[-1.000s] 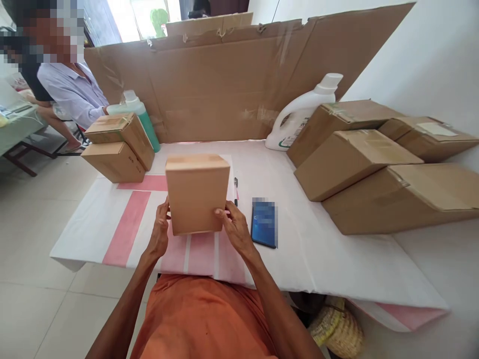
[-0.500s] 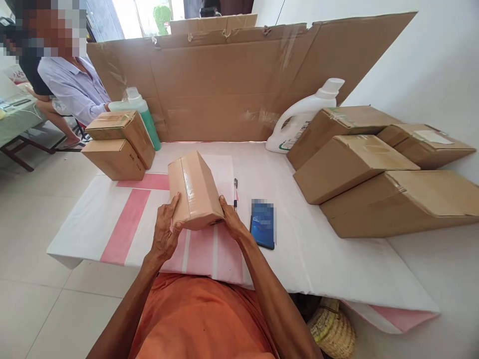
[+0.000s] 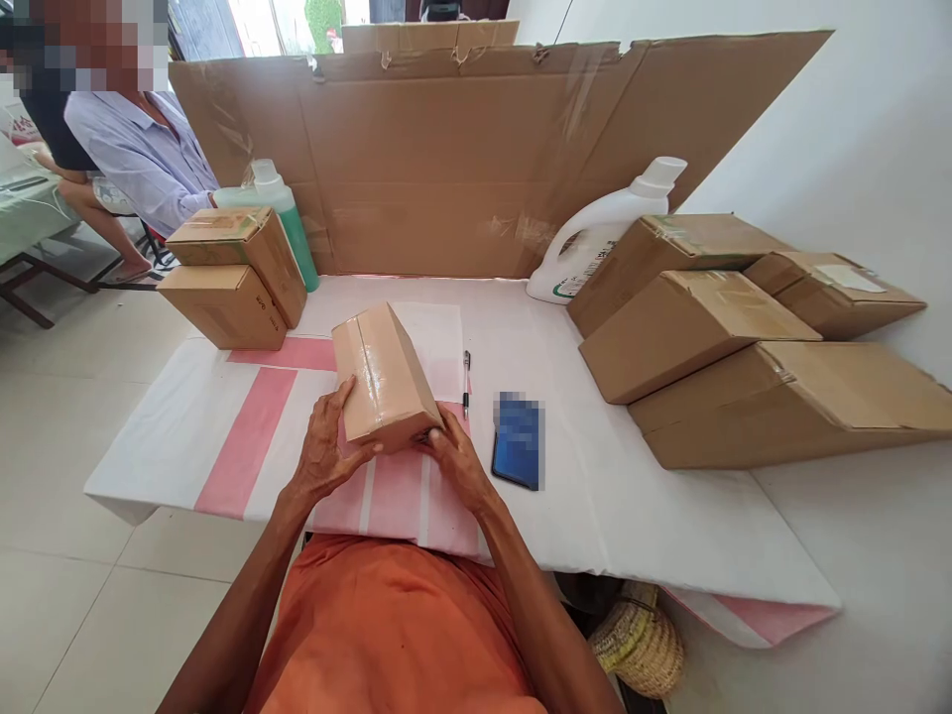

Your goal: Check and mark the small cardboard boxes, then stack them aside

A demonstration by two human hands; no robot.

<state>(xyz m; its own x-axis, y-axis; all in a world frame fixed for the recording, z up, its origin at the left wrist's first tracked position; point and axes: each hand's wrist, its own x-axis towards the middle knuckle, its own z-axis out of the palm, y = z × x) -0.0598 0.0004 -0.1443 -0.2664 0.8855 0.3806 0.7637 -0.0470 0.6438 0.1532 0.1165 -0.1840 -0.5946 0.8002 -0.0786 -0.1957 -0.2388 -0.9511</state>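
- Tabletop (image 3: 632,516) with white and pink cover, cardboard screen (image 3: 461,159) at back.
- Small taped box (image 3: 383,377) tilted, near the front edge, beside pen (image 3: 466,382) and phone (image 3: 519,439).
- Your left hand (image 3: 323,456) cups its near-left side; right hand (image 3: 453,461) grips under the near corner, fingers closed on it.
- Advice: support the bottom edge and turn slowly.

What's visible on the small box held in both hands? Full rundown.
The small cardboard box is plain brown, closed, with glossy clear tape running along its upper face over the flap seam and wrapping down the near end. No label or print shows. It is tilted, its near end low over the pink-striped table cover, its far end pointing away. The left hand grips its left near corner, thumb up the side; the right hand cups the near end from below. A pen lies just right of it, apart.
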